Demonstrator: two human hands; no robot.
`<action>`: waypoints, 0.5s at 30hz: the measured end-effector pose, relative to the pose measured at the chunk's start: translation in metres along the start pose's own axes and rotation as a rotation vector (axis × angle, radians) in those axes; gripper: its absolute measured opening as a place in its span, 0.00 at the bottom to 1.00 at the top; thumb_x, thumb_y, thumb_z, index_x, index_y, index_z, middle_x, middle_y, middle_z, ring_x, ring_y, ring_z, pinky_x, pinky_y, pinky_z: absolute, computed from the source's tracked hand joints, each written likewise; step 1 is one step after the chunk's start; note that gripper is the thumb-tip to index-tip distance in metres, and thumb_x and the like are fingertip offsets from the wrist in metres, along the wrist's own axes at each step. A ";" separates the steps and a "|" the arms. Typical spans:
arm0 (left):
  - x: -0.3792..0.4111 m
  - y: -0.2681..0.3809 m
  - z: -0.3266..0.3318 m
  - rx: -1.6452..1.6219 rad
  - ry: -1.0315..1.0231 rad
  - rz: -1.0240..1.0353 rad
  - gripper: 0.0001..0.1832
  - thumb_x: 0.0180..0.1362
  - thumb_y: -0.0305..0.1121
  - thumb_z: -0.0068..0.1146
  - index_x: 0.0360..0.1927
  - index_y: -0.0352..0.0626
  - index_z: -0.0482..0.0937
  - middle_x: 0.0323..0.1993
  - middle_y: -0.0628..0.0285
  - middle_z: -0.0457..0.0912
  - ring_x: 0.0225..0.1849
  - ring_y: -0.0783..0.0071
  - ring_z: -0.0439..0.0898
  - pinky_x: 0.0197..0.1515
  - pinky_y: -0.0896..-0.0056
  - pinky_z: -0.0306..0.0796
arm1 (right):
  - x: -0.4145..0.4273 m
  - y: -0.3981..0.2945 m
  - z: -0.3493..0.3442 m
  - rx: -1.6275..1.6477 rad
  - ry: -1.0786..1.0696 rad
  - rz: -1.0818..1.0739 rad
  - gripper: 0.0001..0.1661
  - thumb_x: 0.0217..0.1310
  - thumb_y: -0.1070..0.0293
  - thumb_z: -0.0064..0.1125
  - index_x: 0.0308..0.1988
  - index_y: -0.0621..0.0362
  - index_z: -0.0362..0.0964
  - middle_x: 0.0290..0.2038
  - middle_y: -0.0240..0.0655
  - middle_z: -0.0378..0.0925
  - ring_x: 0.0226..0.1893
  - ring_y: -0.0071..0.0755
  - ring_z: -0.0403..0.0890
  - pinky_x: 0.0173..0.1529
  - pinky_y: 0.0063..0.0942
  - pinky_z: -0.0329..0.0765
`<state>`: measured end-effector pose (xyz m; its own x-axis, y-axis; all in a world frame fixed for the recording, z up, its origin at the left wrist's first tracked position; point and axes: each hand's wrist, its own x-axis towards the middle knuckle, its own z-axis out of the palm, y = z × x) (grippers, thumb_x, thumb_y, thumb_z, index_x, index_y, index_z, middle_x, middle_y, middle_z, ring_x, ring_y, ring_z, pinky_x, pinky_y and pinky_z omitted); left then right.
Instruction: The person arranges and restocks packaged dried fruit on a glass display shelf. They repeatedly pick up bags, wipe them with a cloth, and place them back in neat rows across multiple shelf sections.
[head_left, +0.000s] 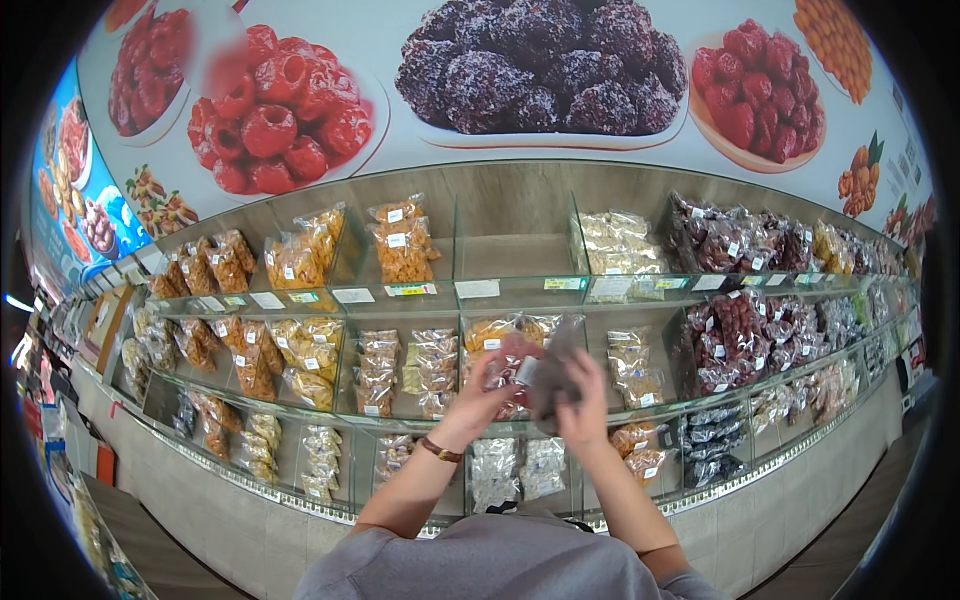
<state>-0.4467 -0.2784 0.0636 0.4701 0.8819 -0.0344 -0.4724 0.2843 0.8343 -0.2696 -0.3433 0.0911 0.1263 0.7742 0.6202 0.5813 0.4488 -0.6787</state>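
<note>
My left hand (475, 405) grips a clear plastic bag of dark red contents (506, 375), probably dried fruit, with a white label facing up. Pressed close to that bag is a dark grey cloth (556, 375), blurred, with my right hand (586, 401) shut on it. Both hands are in front of the middle shelf. Behind them, bags of orange dried fruit (491, 334) are partly hidden by the bag and cloth. Below my hands, clear bags with pale contents (493, 469) lie in a bottom compartment.
Glass dividers (455, 244) split the tiered, curved shelving into compartments. Bagged orange fruit (405, 244) stands upper left, bags of whitish pieces (619, 240) upper right. Dark red bagged fruit (727, 337) fills the right side. A glass front edge (517, 289) carrying price tags runs along the upper shelf.
</note>
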 end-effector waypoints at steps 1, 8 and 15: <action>-0.007 0.002 0.011 0.091 -0.063 0.036 0.32 0.59 0.19 0.51 0.66 0.50 0.56 0.61 0.59 0.66 0.60 0.68 0.69 0.57 0.67 0.70 | 0.003 -0.009 0.003 -0.172 -0.169 -0.134 0.33 0.47 0.70 0.53 0.58 0.55 0.65 0.61 0.44 0.62 0.63 0.54 0.61 0.68 0.52 0.52; -0.020 -0.037 0.001 0.245 -0.122 -0.024 0.23 0.66 0.33 0.45 0.64 0.43 0.60 0.61 0.60 0.67 0.59 0.71 0.70 0.59 0.69 0.68 | -0.029 -0.044 0.010 -0.197 -0.288 -0.224 0.29 0.48 0.68 0.55 0.54 0.48 0.71 0.60 0.37 0.66 0.63 0.57 0.59 0.67 0.59 0.48; -0.035 -0.013 0.018 0.548 -0.139 0.123 0.28 0.55 0.25 0.61 0.60 0.38 0.67 0.53 0.60 0.75 0.54 0.75 0.73 0.56 0.72 0.68 | -0.025 -0.009 -0.018 -0.254 -0.218 -0.332 0.27 0.43 0.71 0.55 0.49 0.50 0.74 0.57 0.40 0.69 0.58 0.55 0.66 0.63 0.51 0.62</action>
<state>-0.4438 -0.3200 0.0643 0.5470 0.8281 0.1227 -0.0921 -0.0862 0.9920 -0.2637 -0.3745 0.0884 -0.2558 0.6955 0.6715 0.7437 0.5853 -0.3230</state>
